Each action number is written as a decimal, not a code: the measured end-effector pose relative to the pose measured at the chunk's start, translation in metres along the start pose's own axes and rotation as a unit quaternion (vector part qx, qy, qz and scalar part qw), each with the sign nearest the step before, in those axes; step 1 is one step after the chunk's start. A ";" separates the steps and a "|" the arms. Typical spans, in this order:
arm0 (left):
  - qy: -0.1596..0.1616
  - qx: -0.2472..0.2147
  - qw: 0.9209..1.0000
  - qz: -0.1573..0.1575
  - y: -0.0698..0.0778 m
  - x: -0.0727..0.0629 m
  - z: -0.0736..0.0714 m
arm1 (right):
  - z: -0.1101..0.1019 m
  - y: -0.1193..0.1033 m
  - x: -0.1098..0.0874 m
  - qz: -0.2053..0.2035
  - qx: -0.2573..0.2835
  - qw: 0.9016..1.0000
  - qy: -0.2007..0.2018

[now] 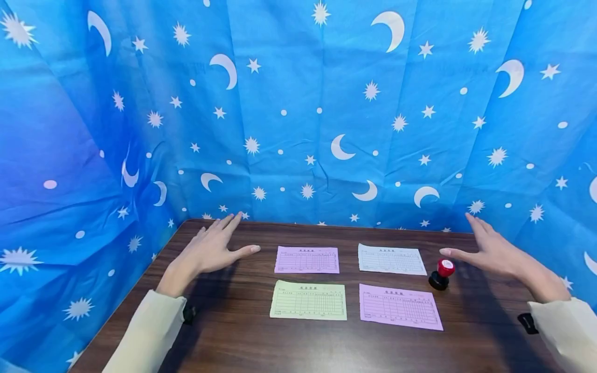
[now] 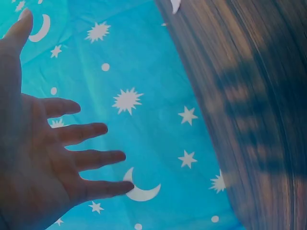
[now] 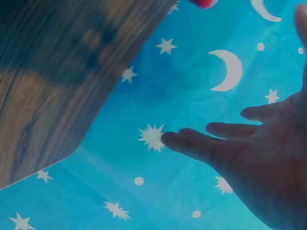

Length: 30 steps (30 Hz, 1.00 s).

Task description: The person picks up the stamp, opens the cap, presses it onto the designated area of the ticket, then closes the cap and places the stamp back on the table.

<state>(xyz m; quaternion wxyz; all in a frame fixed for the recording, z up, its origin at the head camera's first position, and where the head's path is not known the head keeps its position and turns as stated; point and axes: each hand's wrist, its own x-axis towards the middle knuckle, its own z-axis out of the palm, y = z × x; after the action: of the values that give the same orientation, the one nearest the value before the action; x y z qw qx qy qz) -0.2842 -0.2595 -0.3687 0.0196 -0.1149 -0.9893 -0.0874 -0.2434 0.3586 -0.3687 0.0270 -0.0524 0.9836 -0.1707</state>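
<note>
Around: see blue cloth (image 1: 280, 129) w/ white moons, stars & dots, creased, behind worktop (image 1: 298, 347) & along both sides. Dark brown wood-look surface, far edge close to cloth. Cream left sleeve (image 1: 146, 331) & right sleeve (image 1: 566, 334) reaching in from near corners; black band at each wrist. Note hand shadow (image 2: 240, 103) on wood, L wrist view.

In way: between right grip (image 1: 499, 254) & near slips, find stamp (image 1: 440, 277) – red knob, black base, upright, just R of white slip (image 1: 392, 260).

Slips, 4, flat, printed w/ tables, approx 2x2. Far row: pink slip (image 1: 307, 260) L, white slip R. Near row: green slip (image 1: 308, 301) L, purple slip (image 1: 400, 307) R. Gaps between all, no overlap.

Left grip (image 1: 207, 251): wide, fingers spread, holding nothing; out L of pink slip, thumb pointing twd it, not touching. Right grip: also wide, nothing held; R of white slip, thumb tip nearest stamp knob; can't tell exact gap. In R wrist view see only red bit at top edge, plus cloth & worktop corner.
</note>
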 end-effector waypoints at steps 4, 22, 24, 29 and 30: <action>0.016 -0.032 0.999 0.009 0.006 -0.002 -0.002 | 0.001 -0.008 -0.002 -0.017 -0.003 1.000 0.009; 0.044 -0.196 0.978 0.061 0.038 -0.009 0.000 | 0.026 -0.017 -0.008 -0.091 -0.008 0.995 0.032; 0.040 -0.200 0.977 0.061 0.042 -0.008 0.001 | 0.029 -0.016 -0.008 -0.098 -0.004 0.995 0.033; 0.042 -0.210 0.974 0.076 0.052 -0.006 0.007 | 0.035 -0.015 -0.006 -0.106 0.011 0.994 0.024; 0.044 -0.211 0.973 0.081 0.055 -0.006 0.009 | 0.036 -0.015 -0.005 -0.105 0.015 0.994 0.018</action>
<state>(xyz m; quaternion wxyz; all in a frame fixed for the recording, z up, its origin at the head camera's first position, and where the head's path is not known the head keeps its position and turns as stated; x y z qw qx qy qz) -0.2662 -0.2070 -0.3683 0.0454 -0.1927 -0.9341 -0.2971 -0.2339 0.3328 -0.3973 -0.0083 -0.1522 0.9702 -0.1884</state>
